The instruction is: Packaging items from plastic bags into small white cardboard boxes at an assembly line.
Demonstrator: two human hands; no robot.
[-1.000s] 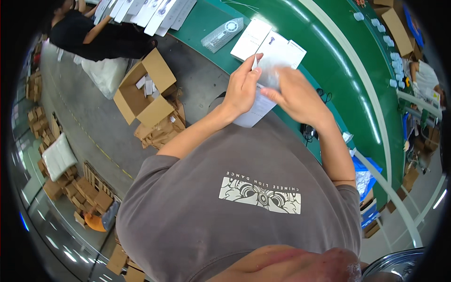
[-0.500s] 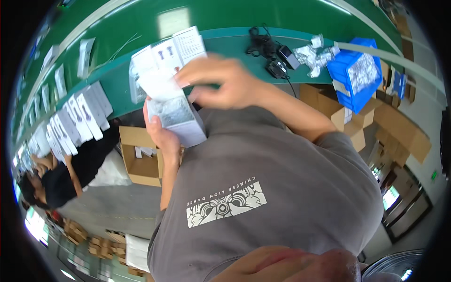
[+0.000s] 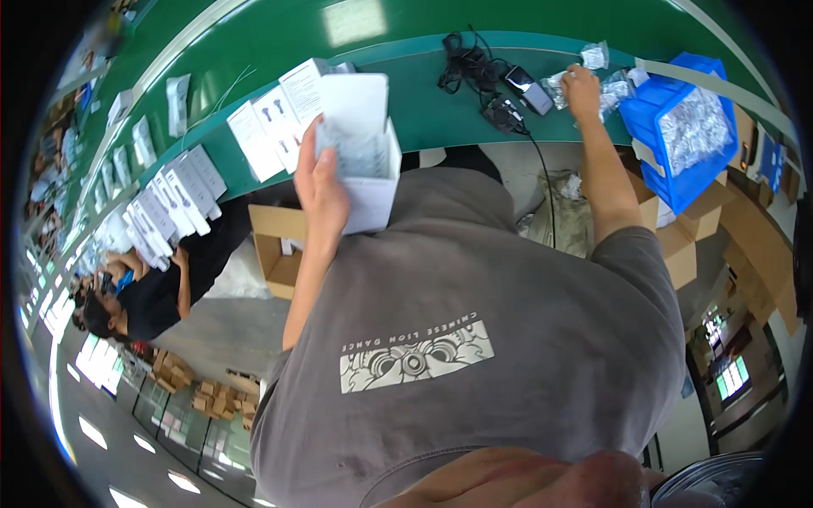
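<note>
My left hand (image 3: 322, 190) is wrapped around a small white box (image 3: 373, 199), holding it upright just off the bench edge. The box's lid flap (image 3: 356, 97) stands up, and a clear plastic bag (image 3: 360, 152) fills the opening; what the bag contains cannot be made out. Far to the right, my right hand (image 3: 582, 93) reaches down among small shiny plastic packets (image 3: 614, 91), its fingers bent and closed on one of them. Beside that hand lie a dark boxy device (image 3: 528, 90) and a black adapter (image 3: 504, 114) with coiled cable (image 3: 466, 68).
A blue bin (image 3: 669, 148) of shiny packets stands at the right edge. White printed boxes (image 3: 264, 135) lie behind my left hand, with another row of boxes (image 3: 178, 199) further left near a co-worker (image 3: 152, 296). Open cartons (image 3: 275, 250) stand below the green bench (image 3: 406, 110).
My right hand has left the white box and moved right to the shiny packets. The box has shifted slightly right in my left hand, with its lid flap now upright.
</note>
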